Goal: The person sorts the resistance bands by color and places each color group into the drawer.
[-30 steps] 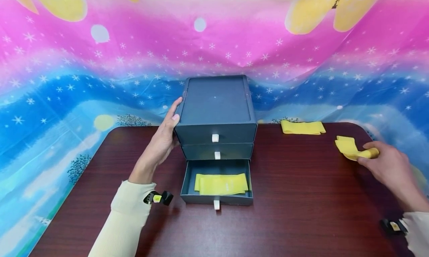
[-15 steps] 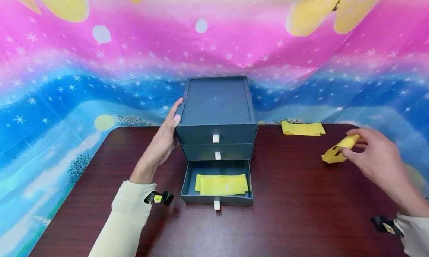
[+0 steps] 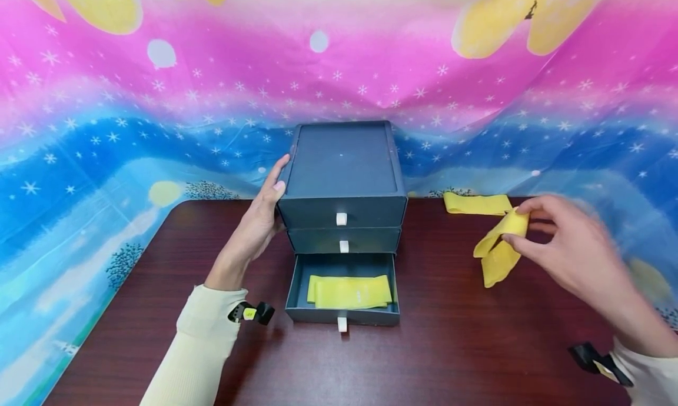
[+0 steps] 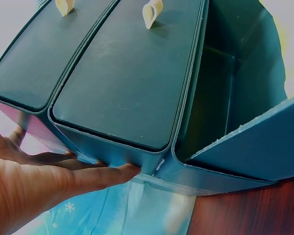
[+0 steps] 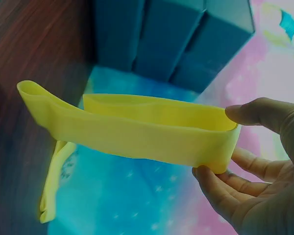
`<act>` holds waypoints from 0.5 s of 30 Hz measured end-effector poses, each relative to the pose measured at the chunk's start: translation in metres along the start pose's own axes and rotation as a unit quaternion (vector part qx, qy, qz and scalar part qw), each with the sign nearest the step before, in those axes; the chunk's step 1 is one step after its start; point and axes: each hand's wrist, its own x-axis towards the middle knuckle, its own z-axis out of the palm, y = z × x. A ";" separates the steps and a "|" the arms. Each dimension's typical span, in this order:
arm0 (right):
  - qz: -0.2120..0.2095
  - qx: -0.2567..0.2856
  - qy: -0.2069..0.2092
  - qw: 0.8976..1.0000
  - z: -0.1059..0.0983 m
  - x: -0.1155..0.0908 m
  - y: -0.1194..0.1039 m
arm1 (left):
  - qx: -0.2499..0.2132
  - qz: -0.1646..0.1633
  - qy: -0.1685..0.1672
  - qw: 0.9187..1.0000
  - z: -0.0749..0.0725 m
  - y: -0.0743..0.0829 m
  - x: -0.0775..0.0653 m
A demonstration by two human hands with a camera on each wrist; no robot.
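Note:
A dark grey desktop drawer unit (image 3: 341,159) has its bottom drawer (image 3: 318,316) pulled out, and a folded yellow elastic band (image 3: 352,291) lies inside. My left hand (image 3: 256,215) rests against the unit's left side; the left wrist view shows its fingers (image 4: 103,177) straight along the wall. Off to the right, my right hand (image 3: 574,241) pinches one end of a second yellow elastic band (image 3: 500,247) between thumb and fingers, and the band hangs down as a loop. In the right wrist view this held band (image 5: 142,134) stretches away from the fingertips.
Another yellow band (image 3: 477,204) lies near the back edge of the dark red wooden table (image 3: 450,347), just behind the held one. White pull tabs (image 3: 341,219) stick out from the drawer fronts. A patterned pink and blue cloth (image 3: 238,100) hangs behind the table.
My right hand has lifted the yellow band at the far right and carried it left, where its end now hangs down. The left hand and drawer unit stay put.

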 end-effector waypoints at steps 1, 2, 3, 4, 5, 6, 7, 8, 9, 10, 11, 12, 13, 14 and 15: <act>-0.004 0.008 -0.001 1.000 0.000 0.000 -0.005 | 0.001 0.000 0.001 1.000 0.000 0.000 0.000; -0.006 0.012 -0.003 1.000 0.001 -0.001 -0.010 | 0.002 -0.001 0.001 1.000 0.000 0.000 0.000; -0.011 0.016 -0.003 1.000 0.001 -0.002 -0.014 | 0.003 -0.001 0.002 1.000 0.000 0.000 0.000; -0.019 0.024 -0.003 1.000 0.002 -0.003 -0.019 | 0.004 -0.001 0.001 1.000 0.000 -0.001 0.000; -0.026 0.030 -0.004 0.999 0.003 -0.004 -0.023 | 0.005 -0.001 0.000 1.000 0.000 -0.001 0.000; -0.035 0.036 -0.004 0.999 0.003 -0.004 -0.028 | 0.006 0.000 -0.001 1.000 0.000 -0.001 0.000; -0.046 0.042 -0.002 0.998 0.004 -0.005 -0.032 | 0.006 0.000 -0.002 1.000 0.000 -0.001 0.000; -0.056 0.051 -0.003 0.997 0.004 -0.006 -0.037 | 0.005 0.001 -0.003 1.000 0.000 -0.001 0.000; -0.066 0.059 -0.004 0.996 0.005 -0.006 -0.042 | 0.005 0.002 -0.004 1.000 0.000 -0.001 0.000; -0.077 0.067 -0.004 0.995 0.005 -0.006 -0.047 | 0.005 0.003 -0.004 1.000 0.000 0.000 0.000; -0.087 0.073 -0.005 0.994 0.006 -0.006 -0.051 | 0.004 0.003 -0.004 1.000 0.000 0.000 0.000; -0.095 0.079 -0.007 0.992 0.007 -0.006 -0.057 | 0.003 0.003 -0.003 1.000 0.000 0.000 0.000; -0.102 0.081 -0.010 0.991 0.008 -0.006 -0.062 | 0.001 0.003 -0.003 1.000 0.000 0.000 0.000; -0.107 0.082 -0.014 0.991 0.008 -0.006 -0.067 | 0.000 0.003 -0.002 1.000 0.000 0.000 0.000; -0.113 0.080 -0.018 0.990 0.009 -0.006 -0.072 | 0.001 0.003 -0.002 1.000 -0.001 0.000 0.000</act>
